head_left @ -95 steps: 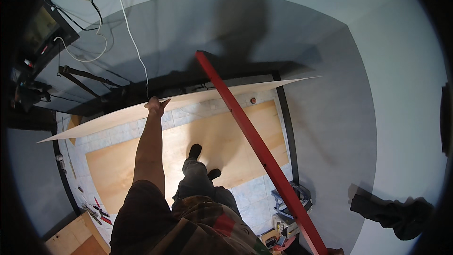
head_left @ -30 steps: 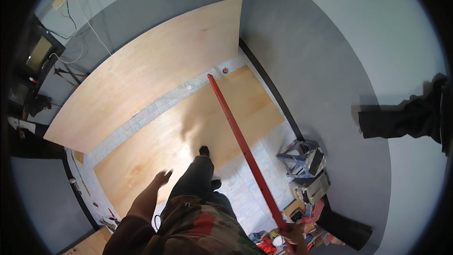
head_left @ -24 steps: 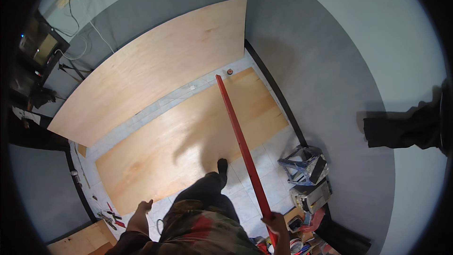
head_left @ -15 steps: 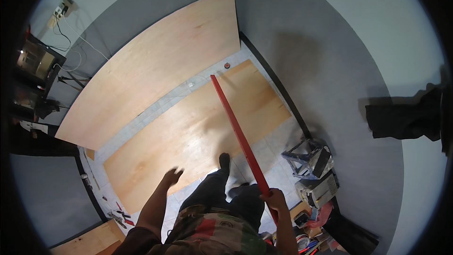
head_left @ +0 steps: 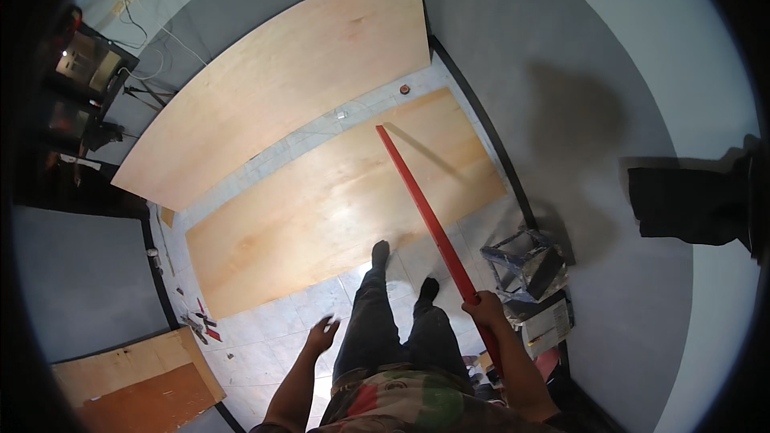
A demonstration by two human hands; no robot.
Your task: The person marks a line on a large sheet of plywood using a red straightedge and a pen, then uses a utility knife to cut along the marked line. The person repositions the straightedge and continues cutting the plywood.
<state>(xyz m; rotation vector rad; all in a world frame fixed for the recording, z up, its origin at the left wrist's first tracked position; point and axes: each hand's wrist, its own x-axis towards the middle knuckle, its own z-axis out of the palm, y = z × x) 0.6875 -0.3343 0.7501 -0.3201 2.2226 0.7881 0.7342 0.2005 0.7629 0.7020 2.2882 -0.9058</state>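
My right hand [head_left: 484,309] is closed around a long red bar [head_left: 425,212] toward its near end. The bar slants away to the upper left, its far tip in front of the plywood sheet [head_left: 273,228] lying on the tiled floor. What the bar is made of, I cannot tell. My left hand [head_left: 323,335] hangs free over the floor tiles beside my left leg, fingers loosely bent and apart, holding nothing. One of my feet [head_left: 380,253] is at the near edge of the flat sheet; the other is on the tiles.
A second plywood sheet [head_left: 305,64] leans against the grey wall. To the right is a paint-stained step stool [head_left: 525,266]. Several hand tools [head_left: 204,321] lie at the left, near a smaller wooden board [head_left: 152,397]. A small round object [head_left: 404,90] sits on the far tiles.
I have stepped so that both feet now show more fully. My right hand still grips the red bar, which has shifted slightly rightward in view. My left hand has moved lower and rightward.
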